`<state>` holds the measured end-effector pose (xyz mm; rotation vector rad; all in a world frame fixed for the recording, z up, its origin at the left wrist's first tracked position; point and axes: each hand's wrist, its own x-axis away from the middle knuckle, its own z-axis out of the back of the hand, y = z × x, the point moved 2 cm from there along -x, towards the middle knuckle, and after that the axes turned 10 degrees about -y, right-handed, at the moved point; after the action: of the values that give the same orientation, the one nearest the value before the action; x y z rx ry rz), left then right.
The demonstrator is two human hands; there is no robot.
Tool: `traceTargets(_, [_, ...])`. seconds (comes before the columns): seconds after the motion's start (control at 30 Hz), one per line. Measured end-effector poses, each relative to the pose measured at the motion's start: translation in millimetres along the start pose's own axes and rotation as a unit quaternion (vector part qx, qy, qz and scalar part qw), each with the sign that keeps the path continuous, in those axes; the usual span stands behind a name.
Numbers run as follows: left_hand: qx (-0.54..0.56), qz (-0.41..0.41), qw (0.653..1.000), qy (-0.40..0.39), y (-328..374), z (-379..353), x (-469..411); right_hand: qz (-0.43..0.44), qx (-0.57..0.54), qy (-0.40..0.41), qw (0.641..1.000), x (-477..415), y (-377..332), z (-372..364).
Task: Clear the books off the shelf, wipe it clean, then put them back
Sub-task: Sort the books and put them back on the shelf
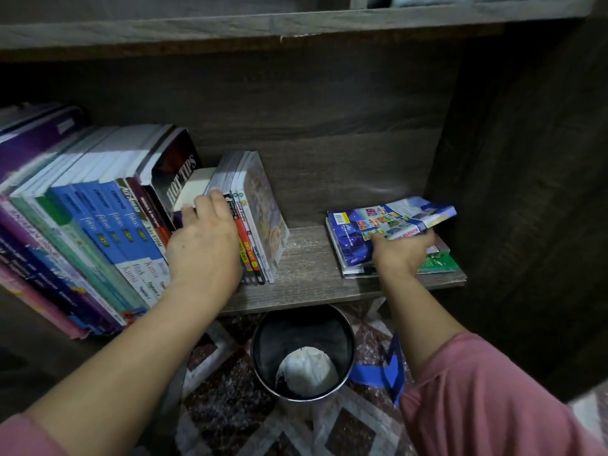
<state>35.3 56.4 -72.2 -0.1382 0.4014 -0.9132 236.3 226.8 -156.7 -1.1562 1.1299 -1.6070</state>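
A grey wooden shelf [309, 268] carries a long row of leaning books [98, 218] on its left half. At the row's right end stand several thin books [260, 218]. My left hand [204, 241] presses against their spines, fingers curled over the tops. At the shelf's right end lies a small flat pile of books [437, 261]. My right hand [399, 251] grips a blue booklet [378, 222] at the top of that pile, with its upper pages bent upward.
A black wastebasket [302, 353] with white paper inside stands on the patterned floor under the shelf. A dark side panel [526, 159] closes the shelf on the right. Another board [263, 24] runs overhead. Bare shelf surface shows between the two book groups.
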Motion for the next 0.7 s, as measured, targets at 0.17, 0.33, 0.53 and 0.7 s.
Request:
traceTargets(0.17, [-0.019, 0.008, 0.999, -0.028, -3.5, 8.7, -1.5, 0.131, 0.079, -0.035, 0.988, 27.0, -7.7, -19.2])
traceTargets(0.33, [0.021, -0.014, 0.999, -0.033, -13.1, 23.3, -4.8, 0.358, 0.120, -0.080, 0.923, 90.5, 9.4, -47.9])
traceTargets(0.53, [0.033, -0.048, 0.998, 0.023, -27.5, 12.9, -6.8, 0.446, 0.205, -0.140, 0.860, 123.3, 35.9, -81.3])
traceTargets(0.7, [0.080, -0.075, 0.993, 0.050, -36.7, 6.2, -8.3, 0.415, 0.149, -0.165, 0.882, 108.9, 23.3, -108.3])
